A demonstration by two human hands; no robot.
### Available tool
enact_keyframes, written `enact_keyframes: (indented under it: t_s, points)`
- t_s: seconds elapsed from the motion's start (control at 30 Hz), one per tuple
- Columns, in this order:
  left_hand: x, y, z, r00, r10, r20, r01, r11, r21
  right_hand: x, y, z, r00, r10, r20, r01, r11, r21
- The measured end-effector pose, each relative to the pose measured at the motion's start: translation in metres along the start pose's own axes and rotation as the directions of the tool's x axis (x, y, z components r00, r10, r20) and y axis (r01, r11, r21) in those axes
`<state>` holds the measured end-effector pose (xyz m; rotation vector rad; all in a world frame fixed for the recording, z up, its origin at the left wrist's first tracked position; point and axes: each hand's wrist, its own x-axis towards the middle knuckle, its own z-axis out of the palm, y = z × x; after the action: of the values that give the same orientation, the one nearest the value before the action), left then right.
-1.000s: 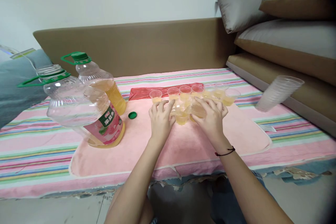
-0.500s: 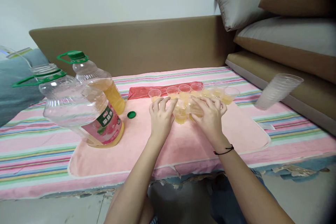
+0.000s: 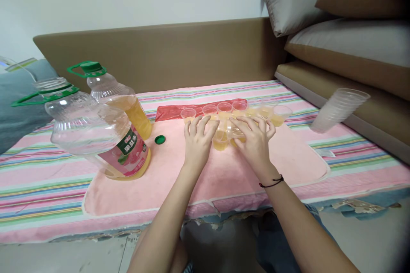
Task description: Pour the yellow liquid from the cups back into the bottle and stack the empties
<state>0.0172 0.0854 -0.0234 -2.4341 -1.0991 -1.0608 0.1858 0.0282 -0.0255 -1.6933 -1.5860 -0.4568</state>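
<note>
My left hand (image 3: 197, 140) is beside the front cups, its fingers bent and spread, with nothing visible gripped and its thumb side close to a cup of yellow juice (image 3: 220, 141). My right hand (image 3: 254, 143) has its thumb and fingers around a clear plastic cup (image 3: 236, 131), which looks tilted toward the left hand. Several more juice cups stand in a cluster behind both hands, among them one at the left (image 3: 188, 114) and one at the right (image 3: 282, 115). The fingers partly hide the middle cups.
An uncapped juice bottle (image 3: 124, 149) and a capped one (image 3: 141, 117) stand at left, near a green cap (image 3: 159, 139). Red plastic (image 3: 169, 112) lies behind the cups. A tilted stack of clear cups (image 3: 339, 111) is at right, beside piled cushions (image 3: 346, 47).
Both hands stay by the front cups, with only slight finger movement. The cup at my right hand shows a little more clearly between the hands. The view has shifted slightly.
</note>
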Motion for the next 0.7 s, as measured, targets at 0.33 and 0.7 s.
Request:
enact_keyframes:
  t_s: [0.33, 0.7]
  points:
    - [-0.0004, -0.0023, 0.0034, 0.998, 0.06, -0.008, -0.06, 0.998, 0.008, 0.001, -0.0025, -0.0016, 1.0, -0.021, 0.002, 0.021, 1.0, -0.022]
    - [0.0028, -0.0049, 0.0042, 0.98, 0.192, -0.058, -0.188, 0.979, 0.077, 0.0026, -0.0037, -0.0011, 0.998, -0.056, -0.005, 0.056, 0.996, -0.063]
